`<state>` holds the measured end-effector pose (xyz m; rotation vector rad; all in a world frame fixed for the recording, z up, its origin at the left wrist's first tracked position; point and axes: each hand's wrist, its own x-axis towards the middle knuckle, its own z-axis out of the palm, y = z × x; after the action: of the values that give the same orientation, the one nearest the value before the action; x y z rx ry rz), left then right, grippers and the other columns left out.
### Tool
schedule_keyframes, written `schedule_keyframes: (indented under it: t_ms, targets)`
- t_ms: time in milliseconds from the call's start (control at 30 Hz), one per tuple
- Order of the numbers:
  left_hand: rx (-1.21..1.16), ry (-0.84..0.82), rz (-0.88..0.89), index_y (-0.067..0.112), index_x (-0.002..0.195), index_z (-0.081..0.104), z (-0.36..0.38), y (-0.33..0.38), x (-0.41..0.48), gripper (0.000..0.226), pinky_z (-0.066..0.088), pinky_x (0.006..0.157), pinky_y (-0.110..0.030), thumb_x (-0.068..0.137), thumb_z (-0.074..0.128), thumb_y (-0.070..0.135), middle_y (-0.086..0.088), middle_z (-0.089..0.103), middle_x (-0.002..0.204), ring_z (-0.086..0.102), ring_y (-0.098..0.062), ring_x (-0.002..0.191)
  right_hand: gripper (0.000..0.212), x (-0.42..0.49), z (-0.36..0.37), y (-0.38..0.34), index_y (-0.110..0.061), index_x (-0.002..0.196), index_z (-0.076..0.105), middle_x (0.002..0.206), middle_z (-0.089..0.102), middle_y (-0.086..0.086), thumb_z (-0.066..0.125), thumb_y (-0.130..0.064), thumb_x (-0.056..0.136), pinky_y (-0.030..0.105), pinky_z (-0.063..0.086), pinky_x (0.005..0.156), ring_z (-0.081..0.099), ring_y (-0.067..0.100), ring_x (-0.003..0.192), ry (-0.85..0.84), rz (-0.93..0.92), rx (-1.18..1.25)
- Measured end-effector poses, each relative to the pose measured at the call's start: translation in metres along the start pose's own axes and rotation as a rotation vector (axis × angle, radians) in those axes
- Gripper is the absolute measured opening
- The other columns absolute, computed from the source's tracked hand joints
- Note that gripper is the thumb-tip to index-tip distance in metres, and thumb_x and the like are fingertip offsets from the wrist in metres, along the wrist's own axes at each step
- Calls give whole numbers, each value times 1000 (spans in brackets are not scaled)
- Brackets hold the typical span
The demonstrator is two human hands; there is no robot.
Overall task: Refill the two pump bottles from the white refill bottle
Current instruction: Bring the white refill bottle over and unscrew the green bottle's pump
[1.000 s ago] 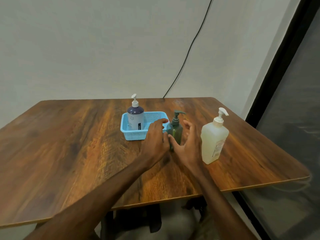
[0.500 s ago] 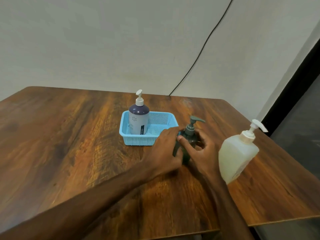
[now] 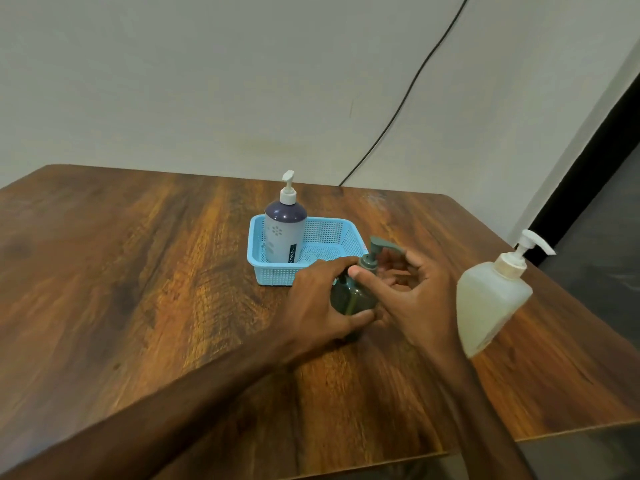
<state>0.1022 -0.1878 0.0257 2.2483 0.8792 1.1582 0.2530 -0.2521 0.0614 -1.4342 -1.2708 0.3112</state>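
A small dark green pump bottle [image 3: 351,296] stands on the wooden table [image 3: 138,306] in front of a blue basket [image 3: 332,233]. My left hand [image 3: 322,303] wraps around its body. My right hand [image 3: 412,292] pinches the collar under its green pump head [image 3: 381,245] with thumb and fingers. A purple and grey pump bottle [image 3: 284,232] with a white pump stands upright in the basket's left half. The white refill bottle [image 3: 488,299], with a white pump on top, stands to the right of my right hand, apart from it.
The table's right edge runs close behind the refill bottle, and its front edge is near my forearms. A black cable [image 3: 401,102] hangs down the wall behind the table. A dark glass panel [image 3: 602,216] stands at the far right.
Both hands have closed on the green pump bottle: the left around its body, the right up at its pump collar. The view has shifted closer and leftward.
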Motion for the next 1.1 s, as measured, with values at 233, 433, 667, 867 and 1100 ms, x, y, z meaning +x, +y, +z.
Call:
schedule_keyframes:
  t_ms: [233,433,667,867,1100]
  targets:
    - [-43,19,15,22,144,55,2,-8,-7,78,48,102,-24,77,84,48,2,68,135,59,-7,120,49,5,9,-2,-30,104,73,99,77,-13,95,-42,61,26,63,75,73,4,91,-11,0,11]
    - [-42,-3,53,21,137,60,-2,-9,-3,70,55,96,-37,78,82,51,2,71,127,63,-10,112,43,11,9,4,-31,102,73,96,77,-11,94,-38,66,42,63,79,72,11,89,-39,-14,35]
    - [-116,-25,23,21,142,59,-5,-14,-1,78,53,101,-34,75,89,50,7,69,132,62,-4,120,32,18,-11,6,-17,124,72,122,73,-5,71,-10,93,50,56,97,67,17,115,-374,-80,106]
    - [-119,-43,-2,21,142,56,-4,-13,-4,76,50,104,-25,77,88,45,4,66,136,59,-7,122,50,2,-3,1,-26,115,71,111,75,-12,91,-30,70,36,61,86,71,10,105,-132,33,174]
    - [-131,-53,-8,25,146,52,-4,-14,-5,82,52,106,-34,77,87,51,6,64,138,59,-8,123,32,3,7,0,-19,105,75,98,77,-8,88,-22,76,26,62,77,73,9,92,-38,19,188]
